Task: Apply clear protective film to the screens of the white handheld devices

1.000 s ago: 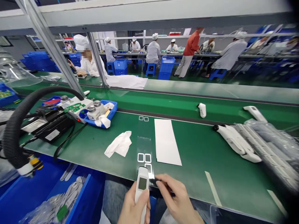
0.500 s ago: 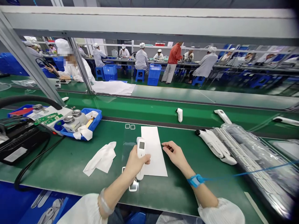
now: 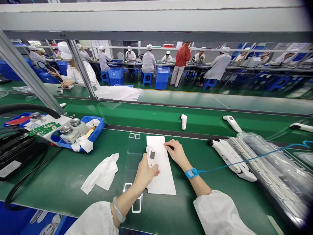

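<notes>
My left hand [image 3: 144,174] is wrapped round a white handheld thermometer [image 3: 152,156] with a small dark screen, held over a white paper sheet [image 3: 160,186]. My right hand [image 3: 177,152] is at the sheet's upper right edge, fingers bent and pinched together; whatever they hold, if anything, is too small to make out. A blue wrist strap [image 3: 192,173] with a blue cord circles my right wrist. Left of the sheet lies a clear film [image 3: 134,160] with white square frames [image 3: 136,205] by it.
A crumpled white cloth [image 3: 102,173] lies to the left. Beyond it stands a blue tray [image 3: 99,130] with metal-capped bottles. More white thermometers [image 3: 230,160] lie at right beside a plastic-wrapped stack [image 3: 269,176]. Another thermometer [image 3: 184,122] rests on the green belt [image 3: 146,117]. Co-workers sit farther back.
My left hand has shifted the thermometer slightly right, further over the sheet. My right hand has come left to the sheet's upper right edge. The view has shifted a little.
</notes>
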A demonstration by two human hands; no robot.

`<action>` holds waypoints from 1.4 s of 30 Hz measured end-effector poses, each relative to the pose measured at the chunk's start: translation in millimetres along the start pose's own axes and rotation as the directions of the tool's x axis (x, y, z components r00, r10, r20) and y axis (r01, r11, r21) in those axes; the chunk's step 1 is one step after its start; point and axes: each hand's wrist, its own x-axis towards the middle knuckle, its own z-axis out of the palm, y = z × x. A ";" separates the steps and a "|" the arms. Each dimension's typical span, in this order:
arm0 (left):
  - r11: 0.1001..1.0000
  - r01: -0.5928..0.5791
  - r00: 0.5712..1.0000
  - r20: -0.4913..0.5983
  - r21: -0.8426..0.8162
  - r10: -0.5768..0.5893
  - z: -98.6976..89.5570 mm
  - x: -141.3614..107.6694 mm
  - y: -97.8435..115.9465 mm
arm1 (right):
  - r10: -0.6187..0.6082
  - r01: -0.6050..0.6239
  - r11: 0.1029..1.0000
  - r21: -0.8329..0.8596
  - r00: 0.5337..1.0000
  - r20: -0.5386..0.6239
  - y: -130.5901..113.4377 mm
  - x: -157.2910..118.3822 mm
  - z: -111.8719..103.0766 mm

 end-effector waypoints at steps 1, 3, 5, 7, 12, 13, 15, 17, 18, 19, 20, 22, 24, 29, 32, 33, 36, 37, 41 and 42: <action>1.000 -0.001 1.000 0.003 0.001 0.001 0.2 -0.2 0.5 | -0.002 0.002 1.000 -0.005 1.000 0.004 0.1 0.3 -0.1; 1.000 -0.002 1.000 0.009 0.004 0.002 0.3 -1.0 1.2 | 0.001 -0.001 1.000 -0.020 1.000 0.009 -0.1 2.1 0.3; 1.000 -0.002 1.000 0.011 0.006 0.002 0.2 -1.9 1.4 | 0.015 -0.015 0.999 -0.045 1.000 0.004 -1.1 5.1 1.9; 1.000 -0.002 1.000 0.011 0.006 0.002 0.0 -2.3 1.0 | 0.022 -0.023 0.997 -0.079 1.000 -0.012 -3.0 7.6 4.7; 1.000 -0.002 1.000 0.031 0.001 0.002 -0.9 0.4 -0.3 | -0.109 0.106 0.986 -0.129 0.994 -0.018 -9.7 4.0 9.6; 1.000 0.002 0.999 0.036 0.001 -0.002 -1.1 1.2 -0.3 | -0.147 0.145 0.982 -0.121 0.989 -0.008 -10.7 2.0 9.3; 1.000 0.006 0.999 0.039 -0.001 -0.006 -1.4 2.5 0.2 | -0.198 0.198 0.976 -0.086 0.980 0.009 -12.1 -1.8 8.3; 1.000 0.007 0.999 0.034 -0.006 -0.007 -1.3 2.9 1.0 | -0.212 0.212 0.976 -0.038 0.977 0.012 -12.8 -4.2 7.5; 1.000 0.008 0.999 0.032 -0.008 -0.008 -1.2 2.9 1.3 | -0.209 0.209 0.978 -0.011 0.978 0.008 -12.8 -4.5 7.4; 1.000 0.009 1.000 0.029 -0.011 -0.009 -1.0 2.7 1.5 | -0.201 0.201 0.979 0.018 0.980 0.001 -12.4 -4.0 7.6; 1.000 0.011 1.000 0.027 -0.014 -0.011 -0.8 2.5 1.5 | -0.189 0.189 0.981 0.048 0.982 -0.008 -11.4 -2.8 7.8; 1.000 0.013 1.000 0.025 -0.021 -0.012 -0.5 2.1 1.1 | -0.138 0.142 0.983 0.118 0.990 -0.040 -7.5 2.1 7.5; 0.999 0.014 1.000 0.023 -0.031 -0.013 -0.5 2.4 0.4 | -0.047 0.065 0.977 0.202 0.995 -0.094 -2.1 8.3 4.8; 0.995 0.032 0.999 0.024 -0.097 -0.030 -1.2 3.5 4.1 | 0.113 -0.056 0.904 0.424 0.988 -0.110 -9.8 3.2 -14.9; 0.986 0.035 0.999 0.047 -0.164 -0.028 -3.9 -2.4 12.1 | 0.094 -0.062 0.858 0.510 0.995 -0.037 -40.8 -21.9 -30.2; 0.982 0.029 0.998 0.061 -0.189 -0.017 -5.5 -6.4 15.1 | 0.080 -0.062 0.842 0.535 0.997 -0.011 -53.4 -31.7 -34.5; 0.956 0.043 0.990 0.142 -0.291 -0.001 -11.5 -23.6 23.5 | 0.012 -0.067 0.779 0.623 0.996 0.092 -89.3 -57.1 -41.9; 0.944 0.061 0.985 0.173 -0.324 -0.004 -13.5 -30.2 25.7 | -0.021 -0.070 0.761 0.645 0.991 0.132 -98.8 -63.4 -42.0; 0.914 0.119 0.969 0.247 -0.388 -0.021 -19.6 -53.7 29.9 | -0.124 -0.048 0.781 0.622 0.965 0.231 -121.5 -79.2 -32.5; 0.911 0.121 0.969 0.245 -0.394 -0.022 -20.6 -58.2 29.9 | -0.134 -0.035 0.798 0.601 0.963 0.235 -124.0 -81.6 -28.9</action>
